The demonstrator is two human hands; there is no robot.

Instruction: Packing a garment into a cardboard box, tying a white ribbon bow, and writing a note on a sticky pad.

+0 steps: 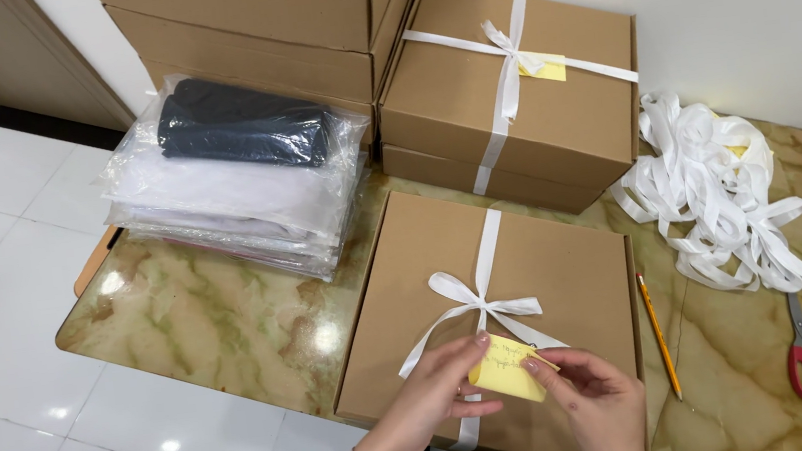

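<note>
Here both hands meet over the ribboned cardboard box (492,316) on the marbled surface (221,327). The left hand (430,393) and right hand (587,396) pinch a small yellow paper note (506,369) by its edges, fingers closed on it just below the white bow (475,303). The note looks light, thin and easily creased, so it is best held at the edges.
</note>
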